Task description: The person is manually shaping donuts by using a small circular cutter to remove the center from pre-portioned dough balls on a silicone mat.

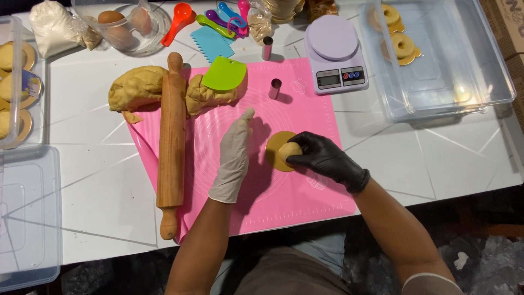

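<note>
While the right hand (322, 159) in its black glove curls over a small round ball of tan dough (290, 151), fingertips pinching it from the far side, the ball sits on a thin gold round card disc (277, 143); likely the disc serves as a base for carrying the piece. Left hand (234, 155), in a white glove, stands edge-on just left of the disc, fingers pressed together and straight, not touching the dough, perhaps steadying or waiting. Both work on a pink silicone baking mat (284, 202), which keeps dough off the white table (98, 180).

Beyond the left fingertips: a large lump of tan dough (136, 86), a green plastic scraper (225, 73) laid on it, and a small steel ring cutter (275, 88). A long wooden rolling pin (171, 147) lies left of the left hand. Beyond the right fingers sits a lilac digital kitchen scale (334, 52). Farther right, a clear plastic box (469, 82) holds ring-shaped pieces on gold discs. A knotted clear bag of white powder (50, 24) lies far left; no label readable.
</note>
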